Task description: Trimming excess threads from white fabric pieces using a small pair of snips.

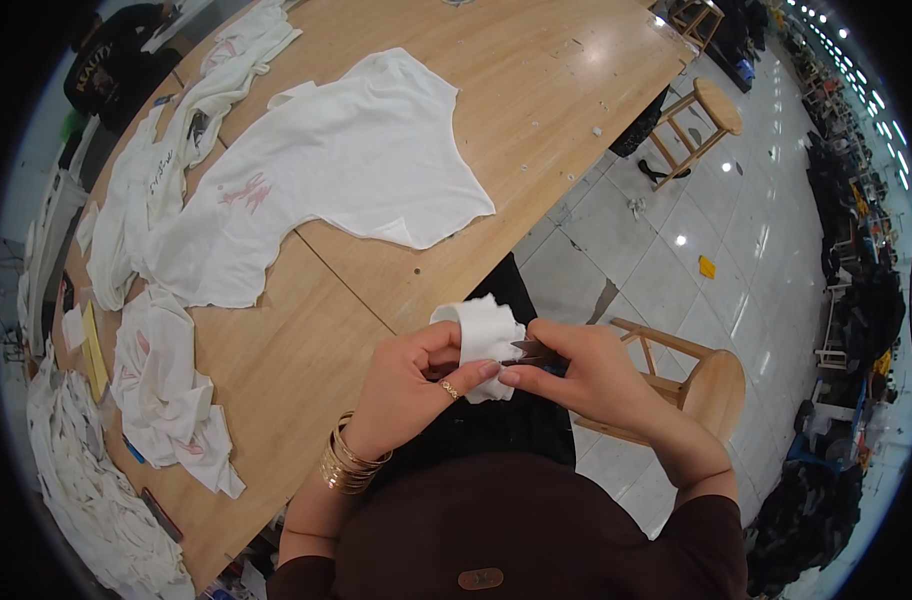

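Big wooden worktop (536, 90), smooth and pale, carries a limp white T-shirt (346, 170) spread flat. Just off its edge, above the lap, 2 hands pinch a small white cloth strip (486, 335): left hand (411, 385) grips the fold, right hand (596, 375) clasps a small dark cutter (532, 350). Soft, light, floppy; best held at its edges.

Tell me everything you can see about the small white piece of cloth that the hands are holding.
The small white cloth piece looks like soft knit fabric, folded or curled over itself, with a smooth band at its upper left and a ragged edge on the right. It is held up in front of the body, off the wooden table. The left hand pinches it from below; the right hand presses a small dark tool against its right side.
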### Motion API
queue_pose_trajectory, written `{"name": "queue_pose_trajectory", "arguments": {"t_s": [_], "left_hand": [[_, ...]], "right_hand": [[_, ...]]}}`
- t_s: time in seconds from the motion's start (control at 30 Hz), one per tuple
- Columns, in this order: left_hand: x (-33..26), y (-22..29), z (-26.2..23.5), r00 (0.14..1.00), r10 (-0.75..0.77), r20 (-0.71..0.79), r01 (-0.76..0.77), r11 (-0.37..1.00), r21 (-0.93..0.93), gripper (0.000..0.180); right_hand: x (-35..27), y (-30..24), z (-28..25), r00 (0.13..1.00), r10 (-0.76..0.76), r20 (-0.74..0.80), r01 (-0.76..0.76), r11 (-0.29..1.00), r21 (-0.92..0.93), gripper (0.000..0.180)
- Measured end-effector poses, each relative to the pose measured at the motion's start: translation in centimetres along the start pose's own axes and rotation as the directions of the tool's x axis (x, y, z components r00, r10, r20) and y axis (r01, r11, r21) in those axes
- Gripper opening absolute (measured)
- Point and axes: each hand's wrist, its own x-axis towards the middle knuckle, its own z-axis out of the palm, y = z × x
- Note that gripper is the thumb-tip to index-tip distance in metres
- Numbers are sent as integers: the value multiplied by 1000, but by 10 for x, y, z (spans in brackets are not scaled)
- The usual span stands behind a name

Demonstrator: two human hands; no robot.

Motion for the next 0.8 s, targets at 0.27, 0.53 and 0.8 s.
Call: {"name": "queue_pose_trajectory", "arguments": {"t_s": [0.27, 0.53, 0.8], "left_hand": [[3, -7, 4, 998, 70, 1, -71, 997, 29, 21], [2, -14, 15, 989, 92, -111, -83, 993, 82, 22], [24, -69, -25, 917, -37, -398, 22, 999, -41, 19]], "right_hand": [[3, 15, 26, 987, -5, -162, 69, 917, 392, 31], [7, 19, 44, 972, -45, -229, 182, 760, 624, 28], [-4, 39, -27, 750, -138, -646, 654, 298, 696, 32]]}}
